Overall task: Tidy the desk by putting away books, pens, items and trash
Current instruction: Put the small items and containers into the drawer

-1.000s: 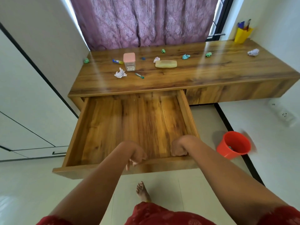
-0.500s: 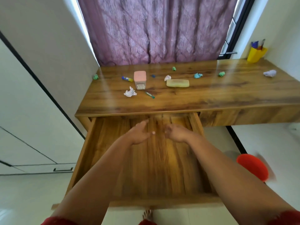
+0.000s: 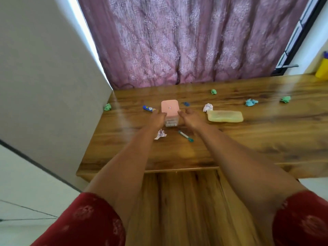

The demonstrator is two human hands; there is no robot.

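A clear box with a pink lid [image 3: 169,108] stands on the wooden desk [image 3: 248,139]. My left hand [image 3: 158,119] and my right hand [image 3: 190,118] flank it with fingers spread, fingertips at the lid's edges; whether they touch it I cannot tell. Around the box lie a blue glue stick [image 3: 149,108], a teal pen [image 3: 185,136], a small blue item [image 3: 186,103] and two white paper wads [image 3: 160,135] [image 3: 208,107]. A yellow-green pencil case [image 3: 225,116] lies to the right. Green wads [image 3: 107,107] [image 3: 213,91] [image 3: 285,99] and a blue wad [image 3: 251,102] are scattered.
The open wooden drawer [image 3: 186,201] extends below the desk's front edge, under my forearms. A yellow pen holder [image 3: 323,68] stands at the far right. A purple curtain [image 3: 177,41] hangs behind the desk, and a white wall panel [image 3: 44,77] borders its left end.
My hands left the drawer's front edge, passed over the open drawer and reached forward to either side of the pink-lidded box. The view moved closer to the desk.
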